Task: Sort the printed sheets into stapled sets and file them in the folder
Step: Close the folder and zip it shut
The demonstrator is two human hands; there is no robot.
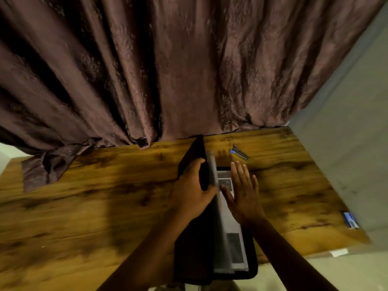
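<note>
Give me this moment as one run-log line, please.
left hand: grips folder cover | right hand: flat on sheets | stapler: idle on table

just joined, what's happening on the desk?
A person is working at a wooden desk with a black folder open on it. The left hand grips the raised cover, holding it up on edge. The right hand lies flat, fingers straight, on the printed sheets inside the folder. A stapler lies on the desk beyond the right hand, untouched. A brown curtain hangs behind the desk.
</note>
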